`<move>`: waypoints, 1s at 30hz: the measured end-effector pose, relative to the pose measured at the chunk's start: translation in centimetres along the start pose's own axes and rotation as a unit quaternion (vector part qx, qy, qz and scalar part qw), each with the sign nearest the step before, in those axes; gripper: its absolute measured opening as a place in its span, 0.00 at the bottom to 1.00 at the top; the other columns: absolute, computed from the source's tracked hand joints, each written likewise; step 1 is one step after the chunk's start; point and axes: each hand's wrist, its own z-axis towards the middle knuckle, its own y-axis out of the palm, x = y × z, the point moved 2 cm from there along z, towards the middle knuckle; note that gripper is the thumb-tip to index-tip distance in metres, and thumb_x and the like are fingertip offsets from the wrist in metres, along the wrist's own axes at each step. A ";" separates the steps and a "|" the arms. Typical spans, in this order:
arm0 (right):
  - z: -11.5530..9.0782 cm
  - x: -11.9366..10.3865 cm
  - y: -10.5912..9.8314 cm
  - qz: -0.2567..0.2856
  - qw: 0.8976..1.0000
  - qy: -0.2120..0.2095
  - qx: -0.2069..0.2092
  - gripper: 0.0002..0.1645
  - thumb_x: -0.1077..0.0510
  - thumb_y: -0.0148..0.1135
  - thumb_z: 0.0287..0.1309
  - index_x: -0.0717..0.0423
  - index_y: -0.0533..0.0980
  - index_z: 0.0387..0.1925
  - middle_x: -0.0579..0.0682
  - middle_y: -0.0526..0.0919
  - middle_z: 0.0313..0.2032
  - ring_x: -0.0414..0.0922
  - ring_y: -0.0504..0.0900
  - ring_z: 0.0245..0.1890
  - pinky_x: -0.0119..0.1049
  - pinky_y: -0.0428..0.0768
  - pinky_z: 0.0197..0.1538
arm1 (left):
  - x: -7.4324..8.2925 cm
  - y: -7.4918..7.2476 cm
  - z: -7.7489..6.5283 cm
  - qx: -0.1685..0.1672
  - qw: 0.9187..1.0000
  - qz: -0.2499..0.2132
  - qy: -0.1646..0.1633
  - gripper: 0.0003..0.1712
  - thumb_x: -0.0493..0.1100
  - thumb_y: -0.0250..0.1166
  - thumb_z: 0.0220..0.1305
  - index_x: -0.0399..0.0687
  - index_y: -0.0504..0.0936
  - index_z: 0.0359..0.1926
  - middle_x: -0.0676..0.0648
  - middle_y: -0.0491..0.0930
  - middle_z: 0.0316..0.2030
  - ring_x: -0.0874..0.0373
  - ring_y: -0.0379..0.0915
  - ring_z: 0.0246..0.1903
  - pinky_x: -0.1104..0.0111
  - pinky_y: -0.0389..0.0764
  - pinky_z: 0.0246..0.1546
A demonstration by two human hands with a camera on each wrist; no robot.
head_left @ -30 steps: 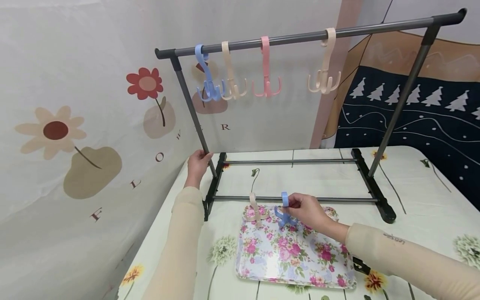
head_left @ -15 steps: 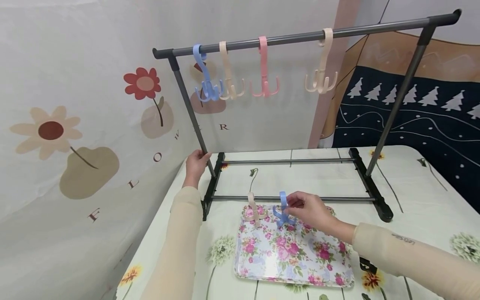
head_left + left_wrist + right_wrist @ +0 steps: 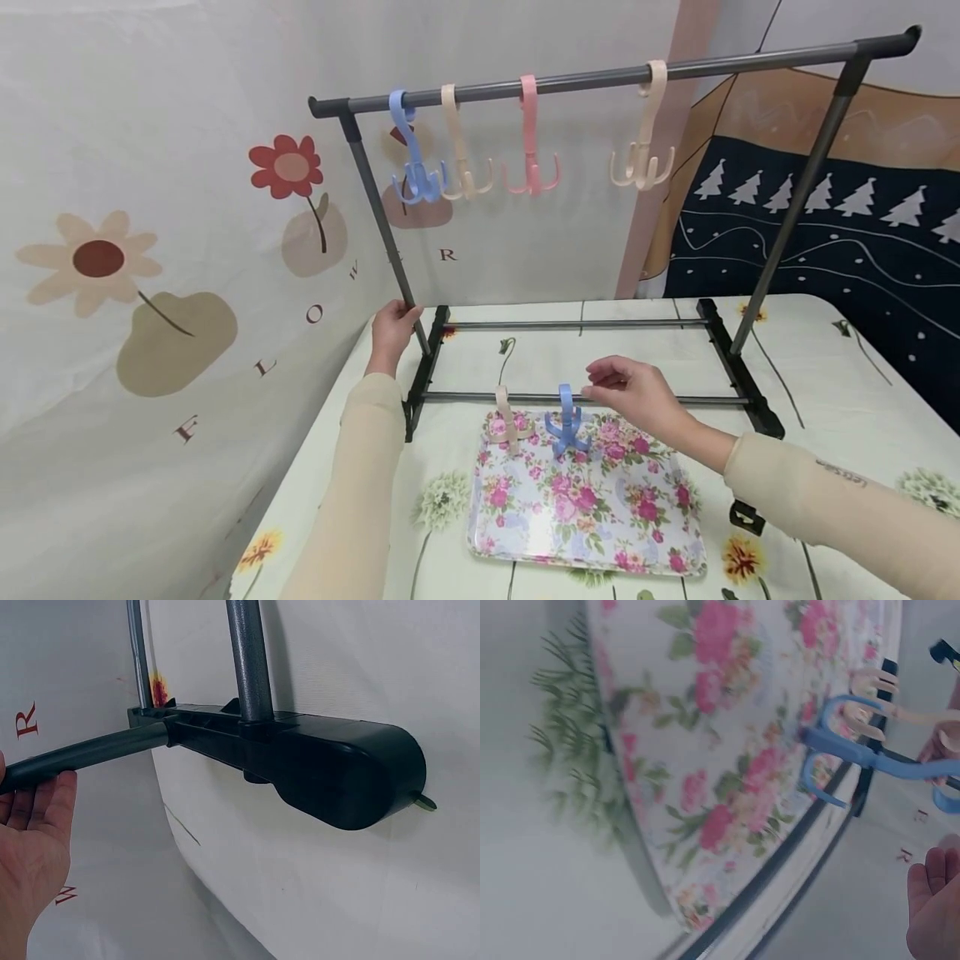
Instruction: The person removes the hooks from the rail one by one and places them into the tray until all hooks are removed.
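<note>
My left hand (image 3: 392, 333) grips the left post (image 3: 393, 258) of a dark grey metal rack low down; in the left wrist view, the fingers (image 3: 56, 806) go round the tube. My right hand (image 3: 640, 395) is just right of a blue four-prong hook (image 3: 567, 432), apart from it, with loosely bent fingers and nothing held. That hook hangs from the rack's low front bar (image 3: 675, 401), beside a beige hook (image 3: 505, 425). From the top bar (image 3: 585, 81) hang a blue hook (image 3: 417, 175), a beige hook (image 3: 465, 175), a pink hook (image 3: 531, 158) and another beige hook (image 3: 647, 150).
A floral tray (image 3: 585, 533) lies on the flower-print tablecloth (image 3: 442, 550) in front of the rack. The rack's black feet (image 3: 738, 367) stand on the table. A printed curtain (image 3: 225, 83) closes the left and back, a dark tree-patterned cloth (image 3: 810, 225) the right.
My right hand has let go of the blue hook and moved slightly up and to the right, leaving it on the low bar. The left hand stays on the post.
</note>
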 end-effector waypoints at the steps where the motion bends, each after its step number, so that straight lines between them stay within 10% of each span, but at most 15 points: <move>1: 0.2 -0.2 -0.3 0.002 1.000 -0.003 0.006 0.16 0.57 0.70 0.60 0.58 0.80 0.48 0.49 0.85 0.40 0.44 0.83 0.40 0.29 0.82 0.42 | 0.0 0.0 0.0 0.001 1.000 0.000 0.001 0.16 0.46 0.60 0.72 0.38 0.77 0.50 0.38 0.79 0.51 0.45 0.74 0.55 0.55 0.75 0.58; 13: 2.8 -3.5 -4.5 0.024 0.995 -0.037 0.089 0.18 0.52 0.66 0.64 0.60 0.80 0.49 0.55 0.84 0.43 0.40 0.81 0.39 0.22 0.78 0.39 | -0.1 0.1 0.1 0.000 1.000 -0.003 0.000 0.16 0.46 0.60 0.72 0.37 0.77 0.50 0.37 0.79 0.50 0.44 0.74 0.54 0.54 0.75 0.58; 30: 6.9 -8.0 -10.7 0.080 0.961 -0.028 0.263 0.23 0.47 0.66 0.63 0.54 0.79 0.54 0.47 0.83 0.46 0.39 0.77 0.45 0.23 0.75 0.47 | -0.2 0.0 0.1 0.005 1.000 -0.003 0.004 0.16 0.47 0.61 0.72 0.37 0.77 0.50 0.38 0.79 0.49 0.45 0.75 0.53 0.54 0.75 0.57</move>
